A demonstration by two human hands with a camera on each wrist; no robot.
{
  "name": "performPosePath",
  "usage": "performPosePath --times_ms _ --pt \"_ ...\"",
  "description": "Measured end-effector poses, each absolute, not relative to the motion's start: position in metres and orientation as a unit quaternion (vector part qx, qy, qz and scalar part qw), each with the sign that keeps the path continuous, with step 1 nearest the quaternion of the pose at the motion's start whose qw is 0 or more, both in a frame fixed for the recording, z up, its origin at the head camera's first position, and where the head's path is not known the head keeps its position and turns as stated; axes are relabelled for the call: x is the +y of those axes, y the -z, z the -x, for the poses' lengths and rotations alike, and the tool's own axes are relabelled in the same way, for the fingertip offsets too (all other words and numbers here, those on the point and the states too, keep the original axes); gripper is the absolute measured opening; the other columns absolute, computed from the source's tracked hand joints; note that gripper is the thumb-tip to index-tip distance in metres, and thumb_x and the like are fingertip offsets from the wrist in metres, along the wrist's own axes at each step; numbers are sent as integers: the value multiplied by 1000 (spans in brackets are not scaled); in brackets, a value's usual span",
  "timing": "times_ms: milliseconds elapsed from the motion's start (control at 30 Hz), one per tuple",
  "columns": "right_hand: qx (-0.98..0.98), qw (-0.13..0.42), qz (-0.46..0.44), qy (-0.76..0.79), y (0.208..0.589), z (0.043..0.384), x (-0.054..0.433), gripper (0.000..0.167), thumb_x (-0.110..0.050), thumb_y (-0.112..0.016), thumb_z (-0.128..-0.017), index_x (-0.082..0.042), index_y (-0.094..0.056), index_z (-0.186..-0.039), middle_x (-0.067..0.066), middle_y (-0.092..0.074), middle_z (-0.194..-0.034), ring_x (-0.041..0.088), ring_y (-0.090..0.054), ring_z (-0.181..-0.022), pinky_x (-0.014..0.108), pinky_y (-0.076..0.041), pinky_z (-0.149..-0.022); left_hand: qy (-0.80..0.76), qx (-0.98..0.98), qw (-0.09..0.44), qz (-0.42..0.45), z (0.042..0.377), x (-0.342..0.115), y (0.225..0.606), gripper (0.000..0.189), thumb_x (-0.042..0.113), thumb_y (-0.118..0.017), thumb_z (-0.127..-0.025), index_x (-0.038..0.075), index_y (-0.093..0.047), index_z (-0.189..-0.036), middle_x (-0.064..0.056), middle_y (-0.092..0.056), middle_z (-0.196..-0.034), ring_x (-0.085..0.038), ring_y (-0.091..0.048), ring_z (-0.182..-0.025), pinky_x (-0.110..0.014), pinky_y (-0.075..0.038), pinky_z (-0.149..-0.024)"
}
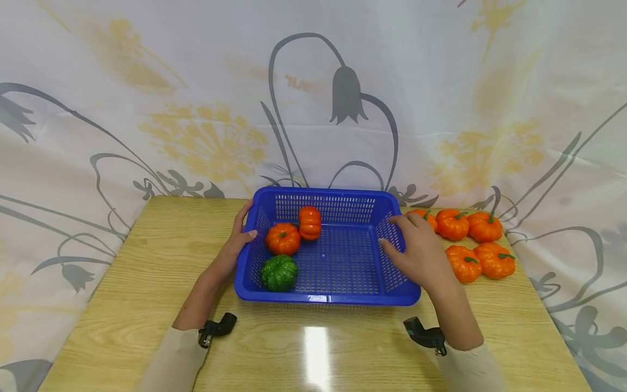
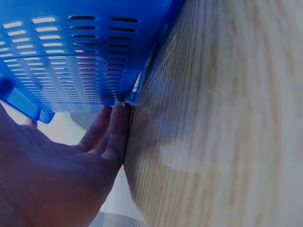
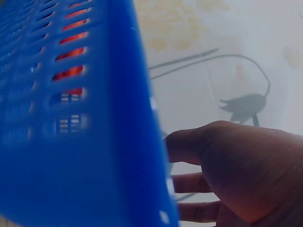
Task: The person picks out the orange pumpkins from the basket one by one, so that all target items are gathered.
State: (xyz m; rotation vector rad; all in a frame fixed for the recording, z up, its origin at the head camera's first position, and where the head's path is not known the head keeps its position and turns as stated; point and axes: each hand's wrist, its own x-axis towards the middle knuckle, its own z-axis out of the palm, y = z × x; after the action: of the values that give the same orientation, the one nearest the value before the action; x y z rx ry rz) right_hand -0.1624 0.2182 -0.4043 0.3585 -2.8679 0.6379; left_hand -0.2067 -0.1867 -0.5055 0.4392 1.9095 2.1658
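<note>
A blue plastic basket (image 1: 323, 299) with slotted walls sits on the wooden table. Inside, toward its left end, are a green pumpkin (image 1: 279, 273), an orange pumpkin (image 1: 283, 239) and another orange pumpkin (image 1: 309, 223) lying on its side. My left hand (image 1: 232, 251) holds the basket's left side, thumb over the rim; the left wrist view shows fingertips (image 2: 118, 116) at the basket's lower edge. Over the right rim reaches my right hand (image 1: 421, 251), its thumb and fingers spread apart above the inside of the basket. In the right wrist view its fingers (image 3: 194, 182) are partly hidden behind the rim.
Several orange pumpkins (image 1: 485, 226) stand in two rows on the table right of the basket, one partly hidden by my right hand. Behind the table (image 1: 147, 261) hangs a flower-patterned curtain (image 1: 313, 141). A small black camera mount (image 1: 217, 326) sits on each wrist.
</note>
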Motion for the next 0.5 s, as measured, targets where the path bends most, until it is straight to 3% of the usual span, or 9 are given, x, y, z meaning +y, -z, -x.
performPosePath --times_ms 500 --pt "-958 99 -130 -235 415 185 193 47 -24 -76 -96 4 -65 -132 24 -63 -131 44 -59 -123 60 -47 -108 -732 656 110 -148 208 -188 508 75 15 -36 -108 29 3 -171 -11 -12 -176 -46 -32 -150 -30 -53 -101"
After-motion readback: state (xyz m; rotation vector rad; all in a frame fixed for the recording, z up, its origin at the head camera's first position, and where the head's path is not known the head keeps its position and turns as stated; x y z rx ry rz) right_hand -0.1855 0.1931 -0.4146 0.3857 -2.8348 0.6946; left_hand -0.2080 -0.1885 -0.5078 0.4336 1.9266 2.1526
